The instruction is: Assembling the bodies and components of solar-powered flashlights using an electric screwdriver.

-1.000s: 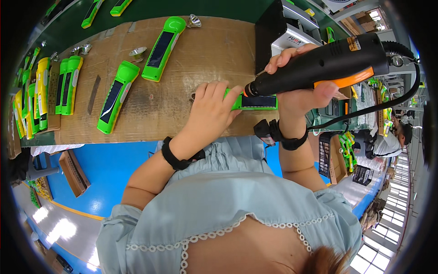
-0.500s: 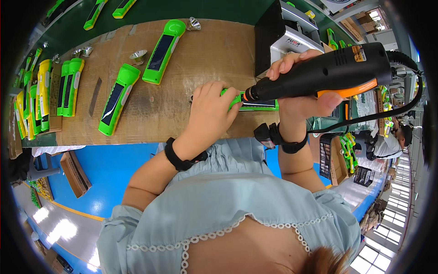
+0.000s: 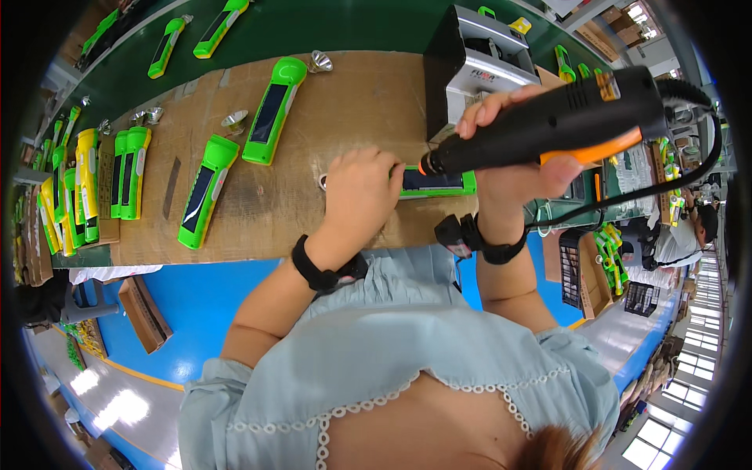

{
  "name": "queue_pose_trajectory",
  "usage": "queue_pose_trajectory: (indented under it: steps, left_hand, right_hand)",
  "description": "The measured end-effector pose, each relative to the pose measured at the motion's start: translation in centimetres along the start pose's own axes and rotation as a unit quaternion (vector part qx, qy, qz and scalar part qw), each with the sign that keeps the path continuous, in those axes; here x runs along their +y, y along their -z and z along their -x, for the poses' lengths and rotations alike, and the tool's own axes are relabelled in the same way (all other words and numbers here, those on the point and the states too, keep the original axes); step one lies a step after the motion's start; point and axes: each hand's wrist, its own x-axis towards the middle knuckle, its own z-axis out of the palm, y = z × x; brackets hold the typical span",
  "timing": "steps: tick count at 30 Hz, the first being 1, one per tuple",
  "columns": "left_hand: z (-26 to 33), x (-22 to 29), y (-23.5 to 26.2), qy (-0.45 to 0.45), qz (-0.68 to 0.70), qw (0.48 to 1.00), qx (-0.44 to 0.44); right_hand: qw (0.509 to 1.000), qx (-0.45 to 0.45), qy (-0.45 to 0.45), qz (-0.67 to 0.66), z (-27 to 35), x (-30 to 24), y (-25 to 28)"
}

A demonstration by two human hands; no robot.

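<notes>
A green flashlight [image 3: 450, 184] with a dark solar panel lies crosswise on the cardboard in front of me. My left hand [image 3: 356, 192] is wrapped over its left end and hides the flashlight's head there. A small silvery ring edge shows beside that hand. In my right hand [image 3: 509, 188] is a black electric screwdriver [image 3: 580, 117] with an orange lever, held almost level. Its orange-ringed tip points left, over the flashlight near my left fingertips. Whether the tip touches the flashlight or a screw cannot be made out.
Two green flashlights [image 3: 207, 192] and shiny reflector cups [image 3: 234, 121] lie on the cardboard sheet [image 3: 352, 86]. More green and yellow flashlights [image 3: 129, 174] are grouped at the left. A black-and-silver machine [image 3: 478, 70] stands behind the screwdriver. The screwdriver's cable [image 3: 627, 204] loops at the right.
The view has shifted slightly, so the bench sits lower. My left fingers now cover the green part that showed between thumb and fingers. The screwdriver stays almost in the same place.
</notes>
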Motion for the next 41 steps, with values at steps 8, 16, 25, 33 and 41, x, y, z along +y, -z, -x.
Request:
queue_pose_trajectory:
  steps: [8,16,25,33,41]
  left_hand:
    - [0.0,-0.3,-0.2,-0.014,0.040,0.999,0.003]
    - [0.0,-0.4,0.3,-0.013,0.072,0.997,-0.015]
    - [0.3,-0.4,0.3,0.012,0.085,0.996,-0.031]
    - [0.4,-0.2,-0.1,0.021,0.070,0.997,-0.015]
    - [0.2,0.2,-0.1,0.021,0.031,0.999,-0.038]
  right_hand:
    - [1.000,0.006,0.023,-0.002,-0.6,1.2,-0.3]
    - [1.000,-0.013,0.016,0.013,-0.6,1.2,-0.3]
    - [0.993,0.016,0.037,-0.112,-0.8,1.8,-0.3]
    - [0.994,-0.004,0.025,-0.108,-0.4,2.0,0.3]
    - [0.991,-0.029,0.043,-0.120,-0.3,2.5,1.1]
